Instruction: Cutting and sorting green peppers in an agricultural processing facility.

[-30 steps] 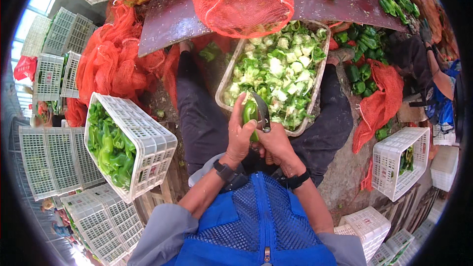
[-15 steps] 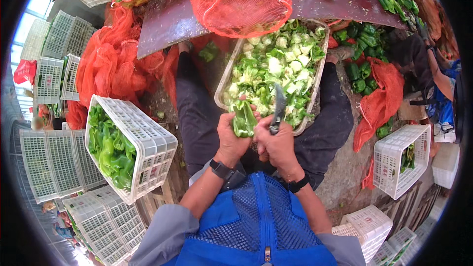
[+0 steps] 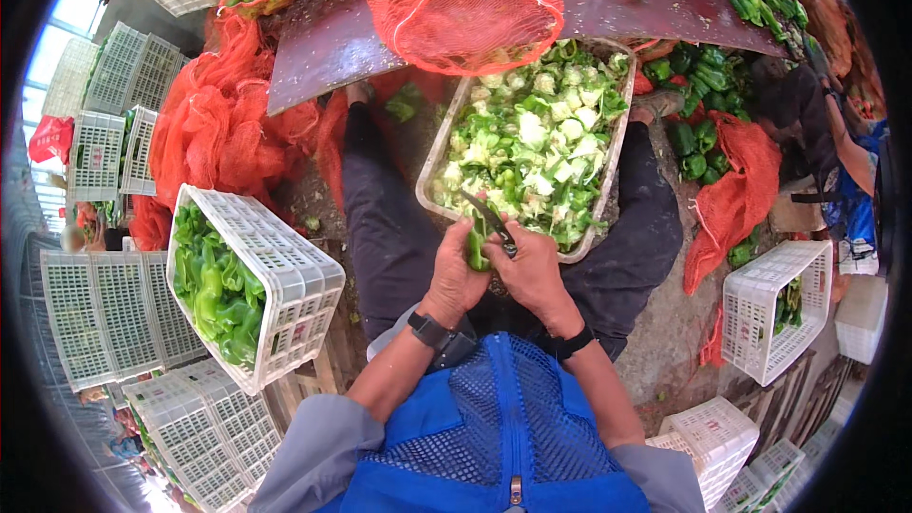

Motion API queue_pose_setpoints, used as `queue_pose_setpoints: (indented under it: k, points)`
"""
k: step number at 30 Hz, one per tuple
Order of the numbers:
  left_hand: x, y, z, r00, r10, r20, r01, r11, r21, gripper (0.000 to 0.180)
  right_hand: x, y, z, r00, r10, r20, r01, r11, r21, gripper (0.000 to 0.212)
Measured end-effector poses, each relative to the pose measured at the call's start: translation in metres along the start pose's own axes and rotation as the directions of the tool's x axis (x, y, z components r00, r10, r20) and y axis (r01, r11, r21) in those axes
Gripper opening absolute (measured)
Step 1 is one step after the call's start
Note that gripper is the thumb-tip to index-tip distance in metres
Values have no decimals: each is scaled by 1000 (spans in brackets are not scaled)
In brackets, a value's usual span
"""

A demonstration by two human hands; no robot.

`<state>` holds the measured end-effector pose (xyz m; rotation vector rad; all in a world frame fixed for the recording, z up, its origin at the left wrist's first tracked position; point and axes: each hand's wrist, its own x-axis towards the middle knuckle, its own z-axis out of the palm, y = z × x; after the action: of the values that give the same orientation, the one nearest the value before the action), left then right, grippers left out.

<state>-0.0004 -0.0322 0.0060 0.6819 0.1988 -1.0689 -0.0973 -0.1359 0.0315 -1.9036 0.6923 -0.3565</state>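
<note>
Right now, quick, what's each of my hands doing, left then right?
Left hand: closed around a green pepper.
Right hand: closed, holding a dark-bladed knife up against the pepper.

Labels: small red markings (image 3: 712, 425) are seen on white crate (image 3: 717, 461) | faint pale marks (image 3: 45, 141) are borne by red bag (image 3: 57, 136) | no wording can be read

The left hand (image 3: 455, 273) and right hand (image 3: 534, 271) are being held curled, close together, both forearms (image 3: 392, 375) being angled inward.
</note>
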Motion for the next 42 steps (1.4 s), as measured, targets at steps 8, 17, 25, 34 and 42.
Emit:
queue_pose_setpoints:
  k: [8, 17, 25, 34, 42]
  points:
    - [-4, 4, 12, 981, 191, -18, -179, 945, 273, 78, -9, 22, 11, 1000, 13, -29, -10, 997, 82, 30]
    - [0, 5, -9, 987, 131, -96, -140, 985, -99, 65, -7, 2, 9, 890, 436, -134, -318, 803, 504, 5]
    - [-56, 115, -12, 860, 509, -36, -329, 607, 723, 70, 4, 58, -7, 899, 422, -116, -346, 848, 401, 25]
    - [-207, 323, -74, 373, 903, 215, -56, -209, 976, 68, 3, 35, -12, 916, 377, 136, -397, 809, 433, 52]
    - [-306, 503, -167, 108, 881, 461, 382, -465, 799, 69, 11, 62, 0, 924, 365, 116, -383, 880, 279, 49]
